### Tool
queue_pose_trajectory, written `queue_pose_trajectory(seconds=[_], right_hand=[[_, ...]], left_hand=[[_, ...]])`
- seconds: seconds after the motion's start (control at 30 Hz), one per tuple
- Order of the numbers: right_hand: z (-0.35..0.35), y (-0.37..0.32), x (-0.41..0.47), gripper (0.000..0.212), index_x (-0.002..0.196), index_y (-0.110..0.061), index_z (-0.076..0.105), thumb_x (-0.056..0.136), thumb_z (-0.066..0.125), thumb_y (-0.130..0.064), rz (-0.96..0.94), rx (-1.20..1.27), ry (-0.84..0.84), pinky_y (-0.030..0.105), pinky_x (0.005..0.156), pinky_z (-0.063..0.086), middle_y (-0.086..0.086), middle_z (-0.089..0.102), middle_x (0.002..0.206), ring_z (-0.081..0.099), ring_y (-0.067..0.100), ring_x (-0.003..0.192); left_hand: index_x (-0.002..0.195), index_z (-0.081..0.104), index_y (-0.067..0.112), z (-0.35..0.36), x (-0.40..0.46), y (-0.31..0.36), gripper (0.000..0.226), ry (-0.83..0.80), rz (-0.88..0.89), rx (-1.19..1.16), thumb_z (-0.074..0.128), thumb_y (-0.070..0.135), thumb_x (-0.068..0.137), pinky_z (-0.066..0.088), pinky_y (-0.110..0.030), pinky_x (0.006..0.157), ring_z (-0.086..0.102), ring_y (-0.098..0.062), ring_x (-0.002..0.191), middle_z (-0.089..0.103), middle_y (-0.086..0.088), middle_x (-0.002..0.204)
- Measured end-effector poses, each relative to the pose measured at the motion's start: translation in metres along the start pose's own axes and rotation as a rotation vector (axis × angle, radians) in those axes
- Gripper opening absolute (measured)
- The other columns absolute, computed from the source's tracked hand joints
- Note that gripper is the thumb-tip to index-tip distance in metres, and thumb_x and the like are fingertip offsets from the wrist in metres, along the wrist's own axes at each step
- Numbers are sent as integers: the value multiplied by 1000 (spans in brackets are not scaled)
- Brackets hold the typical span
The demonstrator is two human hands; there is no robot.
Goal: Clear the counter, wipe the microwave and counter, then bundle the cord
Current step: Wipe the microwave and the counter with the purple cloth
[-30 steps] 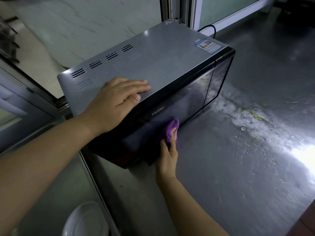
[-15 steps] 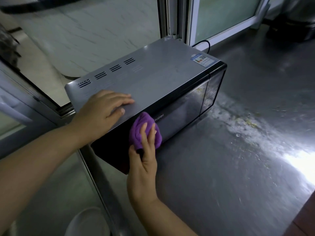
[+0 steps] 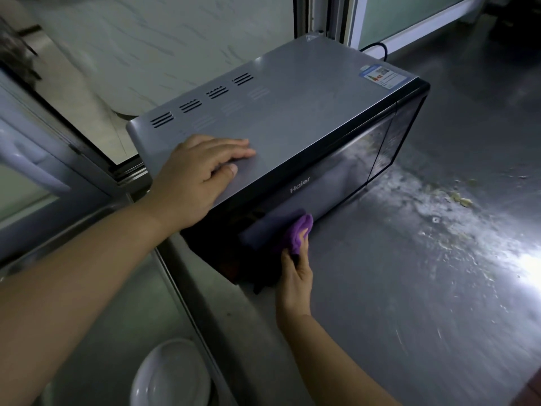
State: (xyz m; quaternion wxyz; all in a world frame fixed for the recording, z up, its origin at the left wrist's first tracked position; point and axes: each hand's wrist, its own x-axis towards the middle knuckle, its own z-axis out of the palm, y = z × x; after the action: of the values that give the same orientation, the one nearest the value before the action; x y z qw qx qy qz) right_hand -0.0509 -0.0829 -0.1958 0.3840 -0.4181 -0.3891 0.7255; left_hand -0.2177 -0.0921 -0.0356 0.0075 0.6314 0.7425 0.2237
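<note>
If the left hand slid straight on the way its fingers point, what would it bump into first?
Nothing soon, it seems. The left hand lies flat on the grey metal microwave top, fingers pointing along it toward the blue sticker label at the far corner. The bare top between looks free, though depth is hard to judge.

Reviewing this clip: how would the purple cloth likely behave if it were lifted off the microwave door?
The purple cloth is bunched into soft folds in the right hand, so it is probably floppy and would droop. It looks small and thin, so likely light. Pressed against the microwave door, it seems to conform to the surface, unlikely to roll or slip.
</note>
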Motion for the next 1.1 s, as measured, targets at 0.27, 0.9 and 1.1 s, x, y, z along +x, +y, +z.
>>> queue_pose_trajectory(seconds=[0.27, 0.9, 1.1], right_hand=[[44, -33, -51, 56, 131, -44, 43, 93, 51, -3, -224, -40, -70, 11, 111, 20, -14, 29, 152, 18, -7, 138], [12, 36, -29, 52, 135, -22, 40, 92, 49, 6, -77, -28, -55, 2, 101, 25, -24, 35, 138, 26, 2, 137], [47, 4, -68, 56, 114, -56, 56, 85, 56, -8, -205, 9, -83, 51, 104, 39, -10, 33, 151, 29, 22, 139]], left_hand=[[121, 61, 23, 0, -1, 1, 37, 7, -10, -5, 44, 19, 88, 34, -32, 102, 48, -14, 116, 57, 9, 128], [120, 62, 22, 0, -3, 0, 37, 15, -15, -6, 45, 8, 90, 30, -19, 100, 47, -12, 117, 57, 8, 128], [120, 62, 21, 0, -5, 2, 37, 13, -21, -2, 46, 5, 91, 27, -13, 98, 47, -13, 117, 57, 7, 128]])
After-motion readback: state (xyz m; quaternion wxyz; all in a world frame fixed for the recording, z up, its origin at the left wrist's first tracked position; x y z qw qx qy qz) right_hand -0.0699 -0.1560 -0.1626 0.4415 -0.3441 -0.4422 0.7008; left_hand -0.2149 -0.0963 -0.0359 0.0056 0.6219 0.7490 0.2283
